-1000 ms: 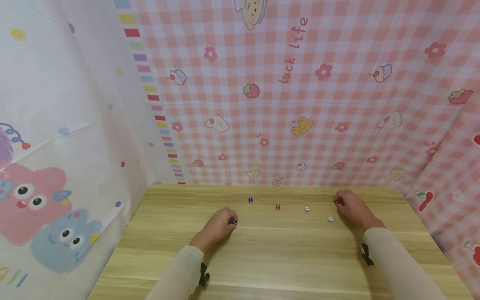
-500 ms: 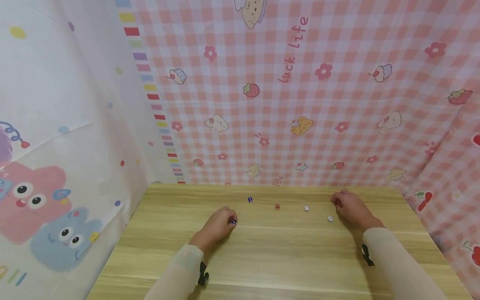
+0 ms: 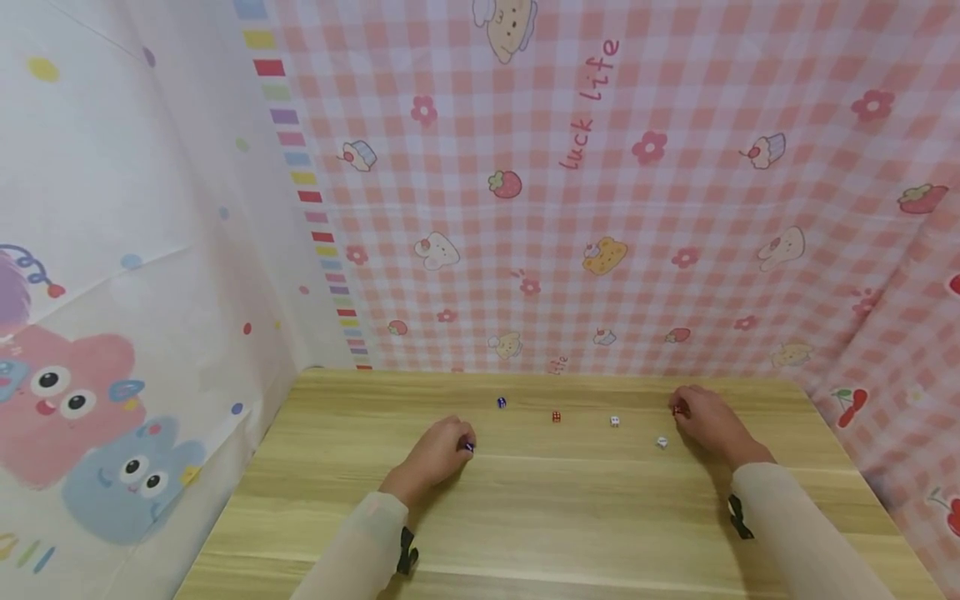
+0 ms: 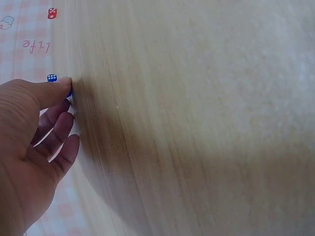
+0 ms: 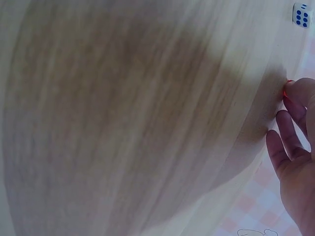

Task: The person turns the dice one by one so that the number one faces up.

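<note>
Toward the left of the table, my left hand (image 3: 435, 452) pinches a blue die (image 3: 469, 447) between thumb and index finger. The left wrist view shows only a sliver of that die (image 4: 70, 92) below the thumb tip, the other fingers loosely bent. Near the table's back right, my right hand (image 3: 711, 423) pinches a red die (image 3: 677, 410), mostly covered by the fingertips. A second blue die (image 3: 502, 402) lies beyond the left hand. Between the hands sit another red die (image 3: 557, 417) and a white die (image 3: 615, 422). Another white die (image 3: 662, 442) is closest to the right hand.
The dice are on a light wood-grain table (image 3: 555, 517). A pink checked cloth (image 3: 525, 208) with printed cupcakes and strawberries hangs along its back edge. To the left hangs a white cloth (image 3: 187, 325) with cartoon figures; more patterned cloth (image 3: 900, 350) borders the right side.
The right hand's fingertips shift slightly around the red die. The left hand keeps its place with the blue die, and the loose dice lie as before. The head view tilts very slightly.
</note>
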The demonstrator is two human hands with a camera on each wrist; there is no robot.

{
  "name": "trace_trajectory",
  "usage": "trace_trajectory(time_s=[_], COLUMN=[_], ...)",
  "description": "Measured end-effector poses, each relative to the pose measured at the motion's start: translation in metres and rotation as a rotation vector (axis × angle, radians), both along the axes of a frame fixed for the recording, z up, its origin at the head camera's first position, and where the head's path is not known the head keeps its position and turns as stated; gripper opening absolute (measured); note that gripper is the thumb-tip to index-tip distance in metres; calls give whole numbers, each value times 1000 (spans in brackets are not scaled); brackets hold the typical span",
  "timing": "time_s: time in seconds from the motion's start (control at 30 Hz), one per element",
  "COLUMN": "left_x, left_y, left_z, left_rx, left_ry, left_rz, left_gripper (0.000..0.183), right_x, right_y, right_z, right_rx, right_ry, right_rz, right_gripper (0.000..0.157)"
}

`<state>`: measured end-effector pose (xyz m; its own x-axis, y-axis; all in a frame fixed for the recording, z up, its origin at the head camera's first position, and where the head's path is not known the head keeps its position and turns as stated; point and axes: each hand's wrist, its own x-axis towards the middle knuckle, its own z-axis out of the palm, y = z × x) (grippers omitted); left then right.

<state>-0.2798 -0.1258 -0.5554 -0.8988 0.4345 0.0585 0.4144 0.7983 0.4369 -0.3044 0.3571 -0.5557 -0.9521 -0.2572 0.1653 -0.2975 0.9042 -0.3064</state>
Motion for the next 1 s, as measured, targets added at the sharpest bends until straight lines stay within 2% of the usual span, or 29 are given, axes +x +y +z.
trace_trajectory(time_s=[0.27, 0.67, 1.0], left_x=[0, -1, -1], left_y=[1, 0, -1], left_z=[-1, 2, -2], left_rx=[0, 9, 14], left_ry=[-12, -10, -3], left_rz=[5, 2, -4], left_gripper=[8, 8, 8], right_x=[2, 0, 3], right_y=[1, -3, -7], right_z=[-1, 1, 0], right_rx=[-7, 7, 26], right_ry=[7, 69, 97], right_rz=[-1, 22, 52], right_gripper=[9, 12, 15])
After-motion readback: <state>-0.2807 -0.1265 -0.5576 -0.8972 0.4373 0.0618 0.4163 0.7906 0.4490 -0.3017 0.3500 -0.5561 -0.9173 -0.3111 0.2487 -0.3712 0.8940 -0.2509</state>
